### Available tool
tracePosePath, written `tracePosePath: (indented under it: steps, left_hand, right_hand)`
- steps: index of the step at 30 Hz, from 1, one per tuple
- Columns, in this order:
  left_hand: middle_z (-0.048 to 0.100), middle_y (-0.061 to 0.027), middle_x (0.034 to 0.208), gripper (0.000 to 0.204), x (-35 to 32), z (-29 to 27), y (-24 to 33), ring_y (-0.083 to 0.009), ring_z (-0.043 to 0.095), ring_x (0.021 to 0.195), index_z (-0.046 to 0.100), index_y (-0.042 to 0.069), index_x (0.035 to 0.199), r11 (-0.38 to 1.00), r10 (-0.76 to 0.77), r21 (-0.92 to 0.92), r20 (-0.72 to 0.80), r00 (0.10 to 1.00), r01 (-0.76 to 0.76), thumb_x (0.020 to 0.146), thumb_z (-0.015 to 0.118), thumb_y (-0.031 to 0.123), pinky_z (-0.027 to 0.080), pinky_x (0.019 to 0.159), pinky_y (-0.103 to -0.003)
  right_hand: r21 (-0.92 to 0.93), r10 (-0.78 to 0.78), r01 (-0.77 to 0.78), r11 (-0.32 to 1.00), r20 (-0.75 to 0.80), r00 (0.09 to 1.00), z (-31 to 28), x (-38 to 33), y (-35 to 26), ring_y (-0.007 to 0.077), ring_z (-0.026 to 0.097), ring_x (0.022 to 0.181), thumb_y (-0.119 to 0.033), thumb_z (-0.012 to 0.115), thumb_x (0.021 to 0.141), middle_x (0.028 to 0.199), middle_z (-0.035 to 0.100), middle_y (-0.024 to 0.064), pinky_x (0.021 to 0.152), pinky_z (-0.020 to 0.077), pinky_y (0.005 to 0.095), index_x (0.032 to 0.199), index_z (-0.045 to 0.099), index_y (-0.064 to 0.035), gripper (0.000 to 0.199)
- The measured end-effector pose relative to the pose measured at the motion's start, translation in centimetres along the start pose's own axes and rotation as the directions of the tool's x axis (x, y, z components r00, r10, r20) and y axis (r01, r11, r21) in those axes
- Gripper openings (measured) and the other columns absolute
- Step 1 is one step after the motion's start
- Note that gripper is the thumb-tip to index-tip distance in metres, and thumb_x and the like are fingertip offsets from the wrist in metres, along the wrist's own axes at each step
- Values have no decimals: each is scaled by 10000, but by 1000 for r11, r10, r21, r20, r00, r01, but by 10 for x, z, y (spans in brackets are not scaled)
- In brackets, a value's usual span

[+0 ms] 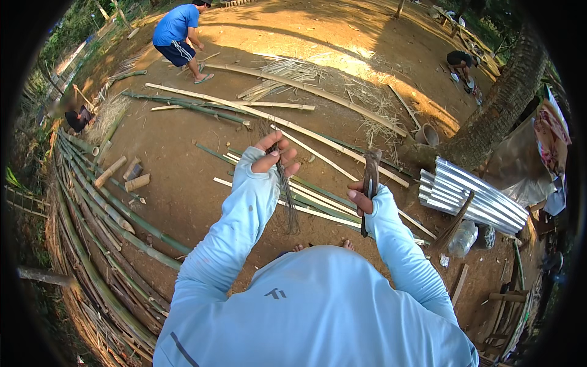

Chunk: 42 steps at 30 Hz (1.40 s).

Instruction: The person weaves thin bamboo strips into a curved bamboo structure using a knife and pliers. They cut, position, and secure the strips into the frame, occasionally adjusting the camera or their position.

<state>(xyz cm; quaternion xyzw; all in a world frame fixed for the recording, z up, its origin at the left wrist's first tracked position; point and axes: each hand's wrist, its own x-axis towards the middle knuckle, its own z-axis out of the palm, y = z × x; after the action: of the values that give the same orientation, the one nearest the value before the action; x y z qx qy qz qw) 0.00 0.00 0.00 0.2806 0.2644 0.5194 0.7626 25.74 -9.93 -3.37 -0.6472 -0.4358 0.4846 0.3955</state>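
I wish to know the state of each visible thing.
Thin dark strand bundle, held in the left hand
Rust-brown metal hand tool, gripped in the right hand
Silvery corrugated metal sheets, overlapping
Long green bamboo poles, lying piled
Pale flat bamboo strips, lying scattered

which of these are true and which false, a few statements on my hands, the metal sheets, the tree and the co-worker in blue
1. The left hand holds a bundle of thin dark strands. True.
2. The right hand is empty. False: the right hand grips a pincer-like tool.
3. The corrugated metal sheets lie right of the right hand. True.
4. The co-worker in blue stands upright. False: the co-worker in blue bends forward.
5. The tree trunk is at the left. False: the tree trunk is at the right.
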Motion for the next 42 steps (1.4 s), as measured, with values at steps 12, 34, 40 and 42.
tracePosePath:
  steps: [12, 34, 40, 42]
  left_hand:
    - [557, -98, 1114, 447, -26, 18, -11, -188, 609, 853, 475, -31, 1318, 988, -17, 151, 0, 1000, 17, 898, 581, 80, 551, 723, -345]
    - [641, -110, 989, 341, -5, 22, -13, -141, 586, 761, 582, -78, 1158, 902, -73, 431, 86, 994, 29, 880, 648, 108, 478, 649, -294]
    - [646, -153, 1149, 367, 11, 12, -8, -149, 589, 772, 593, -72, 1201, 903, -30, 429, -17, 999, 35, 869, 645, 75, 491, 638, -304]
    - [646, -135, 1136, 370, 16, 5, -8, -142, 580, 774, 594, -64, 1210, 917, -18, 399, -13, 1000, 22, 874, 636, 84, 483, 623, -300]
  right_hand:
    - [-134, -211, 228, 964, 128, 969, 61, 43, -123, 193, 640, 798, -314, 726, 829, 871, 700, 119, 756, 490, 317, 1066, 677, -1, 395]
    - [344, -216, 166, 924, 111, 970, 1, 34, -83, 112, 519, 601, -259, 654, 912, 797, 587, 53, 563, 437, 274, 1196, 567, 7, 399]
    - [762, -61, -254, 595, 359, 931, -30, -20, -21, 164, 577, 619, -299, 543, 985, 881, 636, 100, 601, 492, 341, 1335, 474, -7, 461]
    - [745, 43, -267, 612, 306, 951, -31, -36, 0, 193, 595, 632, -299, 564, 970, 885, 629, 99, 629, 522, 351, 1368, 447, -12, 504]
